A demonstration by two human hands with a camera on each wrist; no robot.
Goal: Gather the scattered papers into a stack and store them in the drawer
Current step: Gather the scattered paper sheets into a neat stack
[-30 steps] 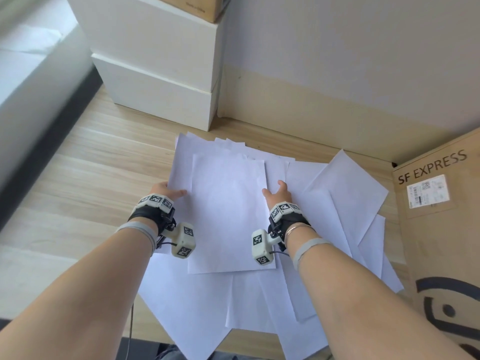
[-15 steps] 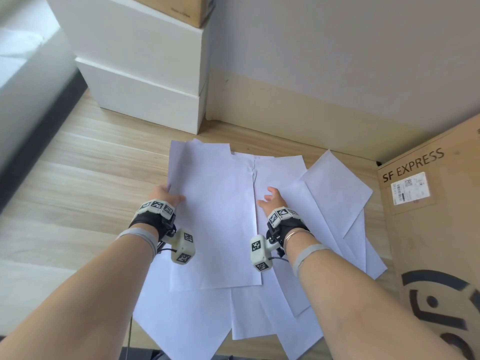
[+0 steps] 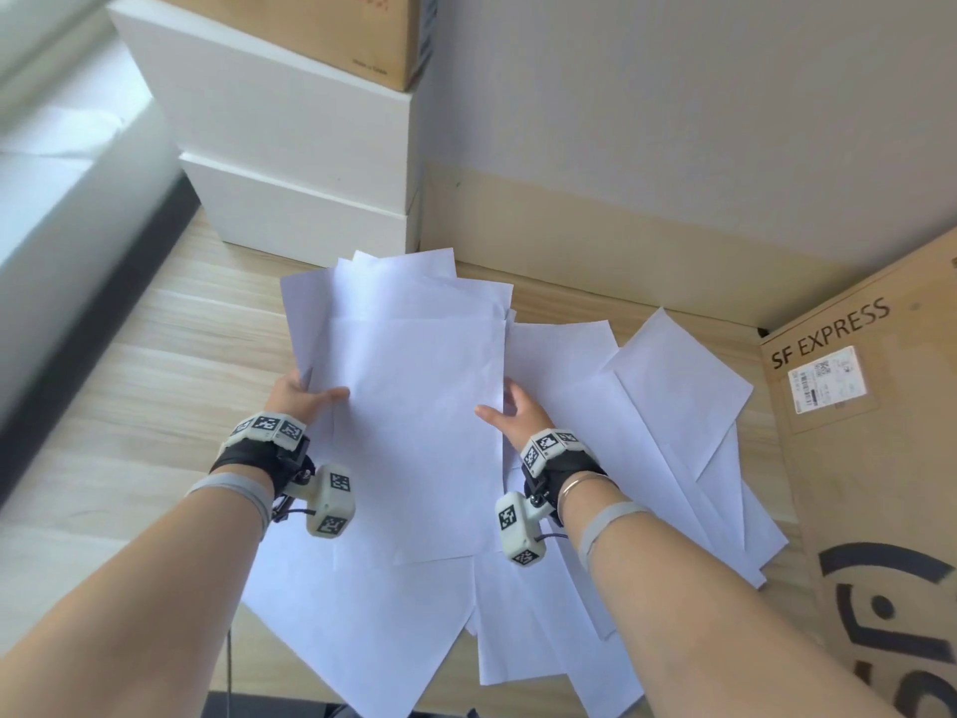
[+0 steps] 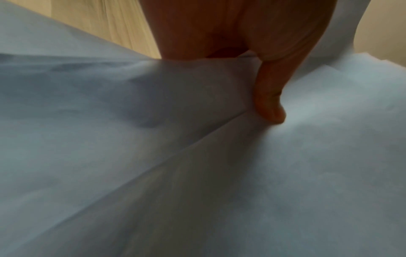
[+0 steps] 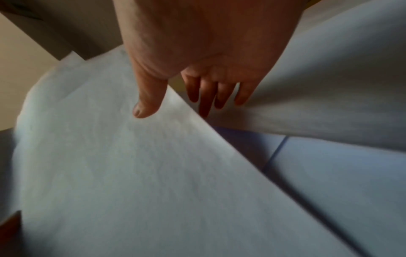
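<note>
A loose stack of white papers (image 3: 414,406) is raised off the wooden desk (image 3: 155,380) between both hands, its far edges fanned out. My left hand (image 3: 310,393) grips the stack's left edge, with the thumb (image 4: 270,104) pressed on top and the fingers underneath. My right hand (image 3: 502,406) holds the right edge, thumb (image 5: 145,107) over the top sheet (image 5: 131,173) and fingers (image 5: 208,97) below it. More loose papers (image 3: 647,406) lie spread on the desk under and to the right of the stack. No drawer is in view.
Stacked white boxes (image 3: 310,199) stand at the back left with a cardboard box (image 3: 336,28) on top. A large SF EXPRESS carton (image 3: 854,458) borders the papers on the right. The wall runs close behind. Bare desk shows to the left.
The middle sheets, flat on the desk a second ago, have been drawn together and lifted by both hands. The right thumb has moved onto the top sheet.
</note>
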